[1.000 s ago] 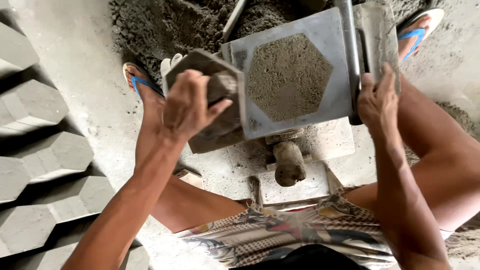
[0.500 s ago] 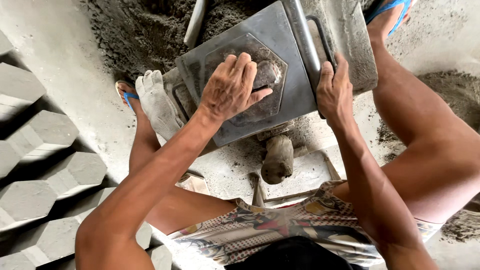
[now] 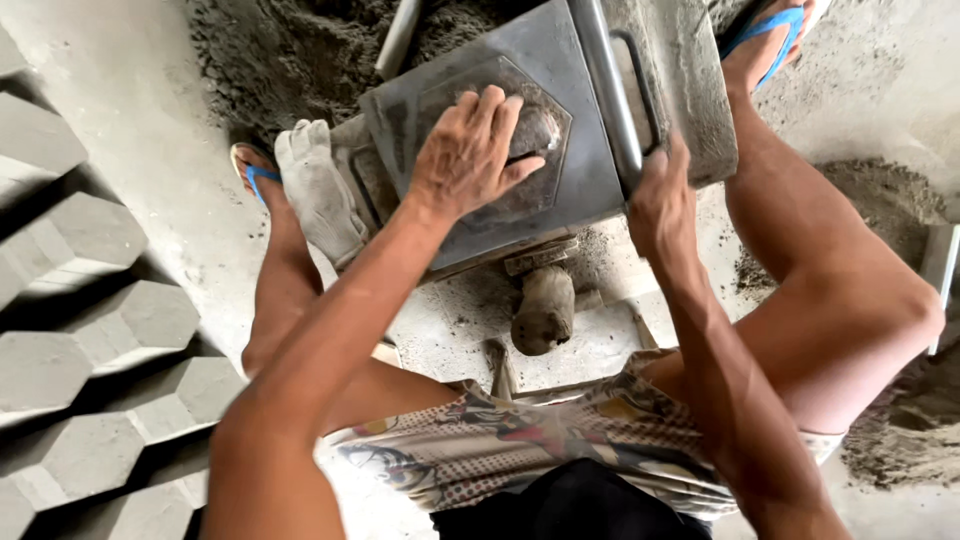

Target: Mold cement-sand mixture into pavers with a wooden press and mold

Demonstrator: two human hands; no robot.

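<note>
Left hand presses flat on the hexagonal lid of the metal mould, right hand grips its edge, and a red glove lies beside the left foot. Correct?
Not quite: the glove is pale grey, not red, as the head view shows. The left hand does press on the hexagonal lid; the right hand grips the mould edge.

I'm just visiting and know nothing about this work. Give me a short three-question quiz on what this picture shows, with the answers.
1. True or false: the left hand lies flat on the hexagonal press plate of the metal mould.
2. What does the right hand touch? A) the grey work glove B) the mould's right edge, beside the metal bar C) a finished block
3. What shape are the grey blocks stacked at the left?

Key
1. True.
2. B. The work glove lies untouched beside the mould, by the foot in a blue sandal.
3. Hexagonal.
</note>
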